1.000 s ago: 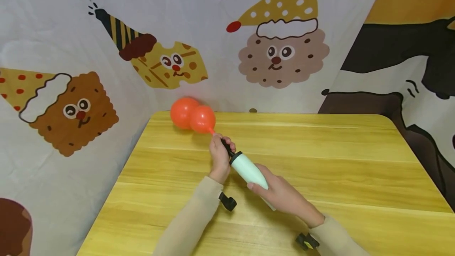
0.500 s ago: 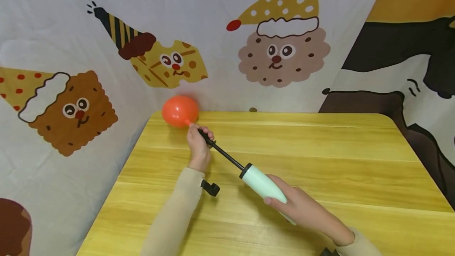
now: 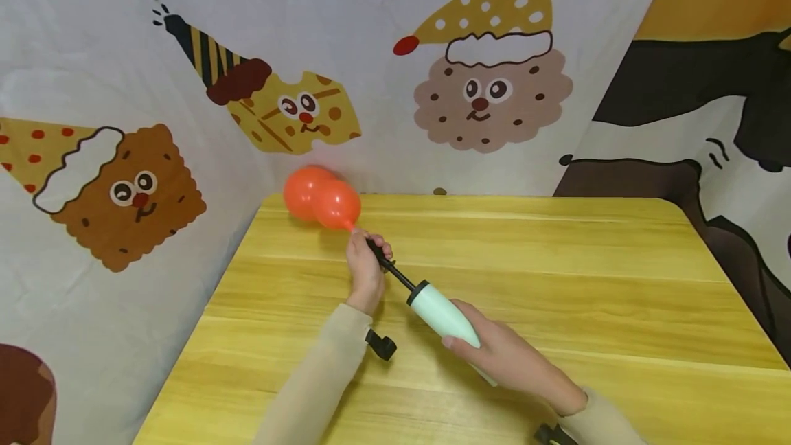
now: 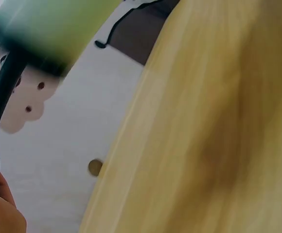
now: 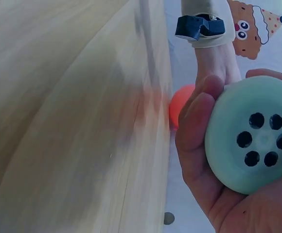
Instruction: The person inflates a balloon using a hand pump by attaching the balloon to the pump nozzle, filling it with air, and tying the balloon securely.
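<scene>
A red balloon (image 3: 336, 204) with two round bulges lies at the far left of the table, its neck running to my left hand (image 3: 367, 266). That hand grips the black nozzle end of a hand balloon pump (image 3: 441, 311), with the balloon's neck at its thumb side. Around the pump's mint-green barrel my right hand (image 3: 509, 356) is wrapped. A short length of black rod (image 3: 403, 276) shows between the hands. In the right wrist view the holed end cap (image 5: 264, 136) of the pump sits in the right palm, and part of the balloon shows behind the fingers.
Both hands work over a yellow wood-grain table (image 3: 587, 280). A printed cloth (image 3: 395, 101) with cartoon biscuits hangs along its back and left edges. Black camera mounts are strapped at the left wrist (image 3: 381, 345) and right wrist (image 3: 552, 434).
The rod was hidden in the barrel, then drawn far out, and is now mostly back in. The hands moved apart, then closer. The balloon swung left, then slightly right, with the left hand.
</scene>
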The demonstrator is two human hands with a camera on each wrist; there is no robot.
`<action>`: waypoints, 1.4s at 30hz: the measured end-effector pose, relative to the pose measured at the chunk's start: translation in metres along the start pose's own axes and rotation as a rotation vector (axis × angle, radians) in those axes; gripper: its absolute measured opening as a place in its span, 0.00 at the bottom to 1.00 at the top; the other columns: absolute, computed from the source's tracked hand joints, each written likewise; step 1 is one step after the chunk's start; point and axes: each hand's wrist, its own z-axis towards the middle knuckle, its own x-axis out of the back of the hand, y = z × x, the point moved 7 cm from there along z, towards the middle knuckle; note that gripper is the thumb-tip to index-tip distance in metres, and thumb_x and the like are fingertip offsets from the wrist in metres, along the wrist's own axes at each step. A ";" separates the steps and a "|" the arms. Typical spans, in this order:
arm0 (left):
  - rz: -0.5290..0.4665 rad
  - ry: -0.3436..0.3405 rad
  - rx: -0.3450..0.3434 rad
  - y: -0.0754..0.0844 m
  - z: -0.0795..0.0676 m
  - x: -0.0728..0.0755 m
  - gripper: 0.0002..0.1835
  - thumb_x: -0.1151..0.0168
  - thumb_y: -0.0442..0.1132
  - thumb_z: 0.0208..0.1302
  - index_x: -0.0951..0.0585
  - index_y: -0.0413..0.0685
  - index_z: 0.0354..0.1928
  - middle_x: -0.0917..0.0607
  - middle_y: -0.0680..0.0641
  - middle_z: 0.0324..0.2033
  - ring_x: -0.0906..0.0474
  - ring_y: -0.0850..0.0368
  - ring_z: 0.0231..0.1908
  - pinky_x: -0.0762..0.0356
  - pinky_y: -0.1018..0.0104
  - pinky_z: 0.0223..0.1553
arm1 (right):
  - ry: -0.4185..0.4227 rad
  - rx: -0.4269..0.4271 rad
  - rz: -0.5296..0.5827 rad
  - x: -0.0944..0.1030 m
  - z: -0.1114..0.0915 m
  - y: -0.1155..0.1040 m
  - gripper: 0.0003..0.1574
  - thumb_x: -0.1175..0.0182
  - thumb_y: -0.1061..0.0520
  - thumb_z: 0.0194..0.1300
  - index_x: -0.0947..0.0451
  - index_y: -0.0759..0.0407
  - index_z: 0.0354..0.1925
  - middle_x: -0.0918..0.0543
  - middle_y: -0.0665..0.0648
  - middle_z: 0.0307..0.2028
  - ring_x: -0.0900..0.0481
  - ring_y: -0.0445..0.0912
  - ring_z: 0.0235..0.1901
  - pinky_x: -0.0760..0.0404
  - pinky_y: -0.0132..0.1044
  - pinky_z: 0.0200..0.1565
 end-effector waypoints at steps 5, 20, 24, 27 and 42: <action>0.015 -0.045 0.033 -0.014 -0.014 -0.012 0.19 0.66 0.45 0.87 0.32 0.48 0.35 0.25 0.51 0.22 0.27 0.60 0.18 0.25 0.71 0.22 | 0.017 0.010 0.028 -0.003 0.015 -0.004 0.44 0.42 0.34 0.76 0.43 0.47 0.79 0.18 0.58 0.40 0.20 0.46 0.22 0.20 0.41 0.19; 0.005 -0.065 -0.040 0.004 0.006 -0.018 0.20 0.67 0.43 0.86 0.32 0.45 0.33 0.25 0.51 0.21 0.28 0.61 0.16 0.26 0.71 0.20 | 0.025 -0.004 0.060 0.006 0.016 -0.009 0.44 0.43 0.35 0.76 0.44 0.44 0.80 0.17 0.61 0.43 0.19 0.51 0.24 0.19 0.42 0.20; -0.001 -0.026 -0.073 0.020 0.020 -0.007 0.20 0.66 0.43 0.86 0.31 0.45 0.33 0.24 0.51 0.20 0.28 0.60 0.15 0.26 0.70 0.19 | 0.002 0.011 0.030 0.011 0.000 -0.003 0.42 0.43 0.36 0.77 0.43 0.44 0.79 0.19 0.59 0.49 0.18 0.47 0.32 0.18 0.41 0.28; -0.014 0.006 -0.087 0.030 0.028 0.002 0.20 0.65 0.44 0.86 0.32 0.46 0.33 0.24 0.51 0.20 0.28 0.60 0.15 0.26 0.70 0.19 | -0.013 0.036 0.002 0.015 -0.012 0.001 0.40 0.43 0.39 0.78 0.43 0.47 0.79 0.19 0.57 0.50 0.19 0.45 0.37 0.18 0.39 0.33; -0.013 0.028 0.003 0.004 0.006 0.005 0.19 0.65 0.45 0.86 0.32 0.49 0.33 0.25 0.52 0.20 0.29 0.61 0.16 0.29 0.71 0.18 | 0.013 0.001 -0.026 0.000 -0.005 -0.005 0.43 0.43 0.34 0.76 0.41 0.48 0.78 0.18 0.58 0.46 0.21 0.44 0.29 0.20 0.38 0.26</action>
